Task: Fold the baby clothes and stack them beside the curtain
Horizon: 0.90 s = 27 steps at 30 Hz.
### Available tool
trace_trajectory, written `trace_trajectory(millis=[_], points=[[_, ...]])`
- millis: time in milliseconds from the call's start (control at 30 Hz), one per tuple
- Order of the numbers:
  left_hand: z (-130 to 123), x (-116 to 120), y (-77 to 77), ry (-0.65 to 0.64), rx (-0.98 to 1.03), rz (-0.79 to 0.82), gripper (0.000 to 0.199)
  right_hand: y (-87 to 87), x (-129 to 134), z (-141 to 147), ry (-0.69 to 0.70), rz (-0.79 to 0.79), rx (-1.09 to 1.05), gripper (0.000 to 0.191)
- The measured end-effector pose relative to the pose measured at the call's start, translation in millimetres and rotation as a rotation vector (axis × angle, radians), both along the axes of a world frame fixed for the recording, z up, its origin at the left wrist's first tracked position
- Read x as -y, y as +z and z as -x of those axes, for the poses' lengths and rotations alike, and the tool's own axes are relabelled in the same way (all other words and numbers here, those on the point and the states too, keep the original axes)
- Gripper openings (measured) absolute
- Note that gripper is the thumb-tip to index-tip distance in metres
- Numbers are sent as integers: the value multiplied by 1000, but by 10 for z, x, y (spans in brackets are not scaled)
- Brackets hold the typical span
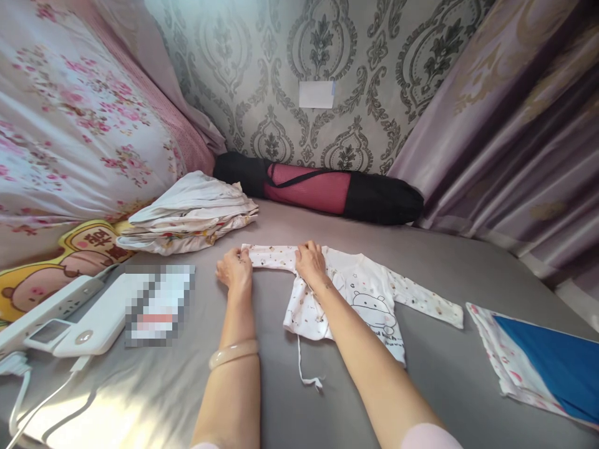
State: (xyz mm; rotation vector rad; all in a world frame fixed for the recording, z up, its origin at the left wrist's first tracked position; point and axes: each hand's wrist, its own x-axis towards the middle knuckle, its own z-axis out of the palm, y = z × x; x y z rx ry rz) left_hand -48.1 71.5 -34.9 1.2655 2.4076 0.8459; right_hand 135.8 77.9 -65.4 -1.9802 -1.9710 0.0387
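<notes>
A small white baby shirt (pixel 369 284) with a bear drawing and speckled sleeves lies spread on the grey sheet (pixel 276 399). My left hand (pixel 235 267) is closed on the cuff of its left-side sleeve, and that sleeve is stretched out straight. Near the shoulder end of the same sleeve, my right hand (pixel 310 262) pinches the fabric. The opposite sleeve reaches out to the right, untouched. A thin white tie string (pixel 306 368) hangs from the lower hem onto the sheet. My right forearm covers part of the shirt front.
Folded cloths (pixel 191 215) are stacked at the back left, beside a yellow cartoon cushion (pixel 56 268). A power strip (pixel 51 312) and a white power bank (pixel 100 318) with cables lie left. Folded blue-and-white fabric (pixel 547 362) sits right. A black-and-red long bag (pixel 313 190) lines the wall.
</notes>
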Motion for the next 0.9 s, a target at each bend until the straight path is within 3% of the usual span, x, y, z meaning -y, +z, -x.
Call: trace_trajectory(millis=[300, 467, 600, 700, 800, 900], points=[[33, -30, -89, -16, 2, -92, 32, 64, 139, 84, 20, 88, -34, 48], [-132, 9, 165, -81, -40, -156, 36, 280, 114, -241, 164, 240, -366, 47], [-464, 128, 473, -401, -11, -201, 30, 581, 485, -754, 47, 84, -659, 33], [-795, 310, 629, -705, -11, -199, 28, 715, 916, -1036, 0, 229, -736, 20], [-1116, 526, 657, -1002, -76, -50, 23, 700, 1242, -1119, -5, 431, -700, 14], [-1324, 716, 543, -1155, -188, 134, 18, 618, 1387, -1048, 29, 567, -604, 17]])
